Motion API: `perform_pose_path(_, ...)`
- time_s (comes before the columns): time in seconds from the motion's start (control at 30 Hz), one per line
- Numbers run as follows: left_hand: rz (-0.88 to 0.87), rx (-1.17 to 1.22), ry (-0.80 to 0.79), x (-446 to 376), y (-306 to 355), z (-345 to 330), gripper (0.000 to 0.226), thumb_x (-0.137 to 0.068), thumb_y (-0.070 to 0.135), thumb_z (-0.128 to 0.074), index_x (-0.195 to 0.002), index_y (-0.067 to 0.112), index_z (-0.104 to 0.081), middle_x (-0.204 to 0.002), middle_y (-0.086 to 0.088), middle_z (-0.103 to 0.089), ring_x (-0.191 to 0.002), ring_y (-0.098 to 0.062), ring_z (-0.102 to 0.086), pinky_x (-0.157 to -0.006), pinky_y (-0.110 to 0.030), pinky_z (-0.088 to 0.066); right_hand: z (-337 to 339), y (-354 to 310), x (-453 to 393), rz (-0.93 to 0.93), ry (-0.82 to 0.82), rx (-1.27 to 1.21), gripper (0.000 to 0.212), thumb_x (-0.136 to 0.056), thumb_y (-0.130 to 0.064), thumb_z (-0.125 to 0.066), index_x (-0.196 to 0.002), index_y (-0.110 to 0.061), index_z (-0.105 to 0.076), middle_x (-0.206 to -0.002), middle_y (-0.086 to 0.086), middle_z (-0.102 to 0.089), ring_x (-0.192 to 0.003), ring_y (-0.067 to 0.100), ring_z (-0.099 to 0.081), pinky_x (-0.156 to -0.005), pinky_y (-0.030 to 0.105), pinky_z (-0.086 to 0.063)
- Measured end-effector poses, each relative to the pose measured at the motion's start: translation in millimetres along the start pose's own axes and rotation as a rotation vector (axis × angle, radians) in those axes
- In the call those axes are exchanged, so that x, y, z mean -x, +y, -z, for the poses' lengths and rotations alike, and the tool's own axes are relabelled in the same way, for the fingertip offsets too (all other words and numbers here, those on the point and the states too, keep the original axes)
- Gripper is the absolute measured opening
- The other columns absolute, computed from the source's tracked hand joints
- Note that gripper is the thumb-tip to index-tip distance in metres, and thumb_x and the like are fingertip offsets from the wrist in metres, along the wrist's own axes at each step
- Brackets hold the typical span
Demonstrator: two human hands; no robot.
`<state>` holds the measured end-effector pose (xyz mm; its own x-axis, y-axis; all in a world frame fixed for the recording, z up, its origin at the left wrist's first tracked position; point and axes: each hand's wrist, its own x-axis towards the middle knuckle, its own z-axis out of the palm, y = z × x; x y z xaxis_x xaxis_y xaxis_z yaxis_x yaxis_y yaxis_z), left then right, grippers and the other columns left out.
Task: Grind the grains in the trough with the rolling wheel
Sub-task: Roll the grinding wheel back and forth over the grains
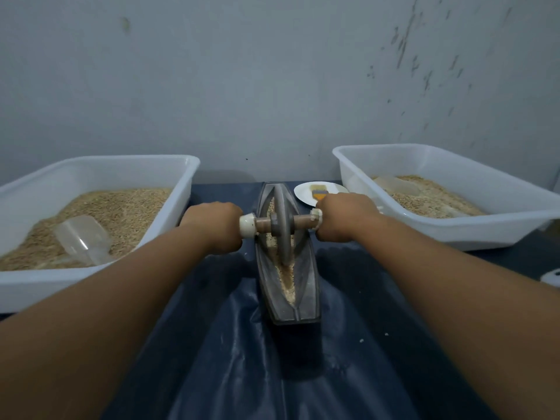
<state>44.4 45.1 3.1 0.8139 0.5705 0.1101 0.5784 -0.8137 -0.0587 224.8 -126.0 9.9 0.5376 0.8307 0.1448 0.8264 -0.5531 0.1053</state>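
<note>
A dark boat-shaped metal trough (306,301) lies lengthwise on the table in front of me. Pale crushed grains (287,278) fill its groove. A grey rolling wheel (282,221) stands upright in the groove, toward the far half, on a wooden axle (301,222) with white end wraps. My left hand (216,227) grips the axle's left end. My right hand (342,218) grips the right end. Both arms are stretched forward.
A white tub (100,165) of grain with a clear scoop (81,237) sits at the left. Another white tub (497,225) with ground grain and a scoop stands at the right. A white plate (306,192) with a brush lies behind the trough. Dark blue plastic sheet (242,374) covers the table; a wall is behind.
</note>
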Motion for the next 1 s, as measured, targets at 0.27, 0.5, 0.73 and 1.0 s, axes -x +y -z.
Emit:
perform_pose_path(0.27, -0.04, -0.01, -0.047, 49, 9, 17, 0.021, -0.073, 0.03, -0.068, -0.092, 0.031, -0.06, -0.084, 0.005, -0.063, -0.077, -0.018, -0.062, -0.074, -0.034, -0.053, 13, -4, 46, 0.033, -0.066, -0.037, 0.017, -0.068, -0.04, -0.059, -0.069, -0.026, -0.051, -0.065, -0.006, -0.057, -0.058, 0.014, -0.054, -0.049, 0.024, -0.033)
perform_pose_path(0.5, -0.096, -0.089, 0.065, 59, 13, 19, 0.016, -0.071, 0.03, -0.065, -0.079, 0.032, -0.051, -0.069, 0.009, -0.054, -0.062, -0.012, -0.053, -0.063, -0.03, -0.047, 10, 0, 63, 0.008, -0.13, -0.09, 0.02, -0.063, -0.044, -0.062, -0.069, -0.026, -0.055, -0.065, -0.005, -0.059, -0.059, 0.012, -0.056, -0.049, 0.025, -0.036)
perform_pose_path(0.73, -0.039, -0.059, 0.008, 8, 11, 10, 0.022, -0.073, 0.03, -0.068, -0.094, 0.032, -0.06, -0.074, 0.008, -0.057, -0.07, -0.016, -0.058, -0.068, -0.033, -0.05, -11, 1, 12, -0.023, -0.003, -0.017, 0.015, -0.072, -0.039, -0.054, -0.069, -0.027, -0.047, -0.067, -0.008, -0.055, -0.059, 0.011, -0.05, -0.05, 0.025, -0.033)
perform_pose_path(1.0, -0.008, -0.051, 0.024, -50, 4, 14, 0.024, -0.073, 0.03, -0.068, -0.097, 0.029, -0.062, -0.076, 0.005, -0.058, -0.073, -0.019, -0.058, -0.071, -0.036, -0.051, -12, 11, -56, -0.009, 0.01, -0.034, 0.015, -0.069, -0.038, -0.051, -0.082, -0.031, -0.056, -0.081, -0.011, -0.057, -0.075, 0.02, -0.053, -0.061, 0.028, -0.037)
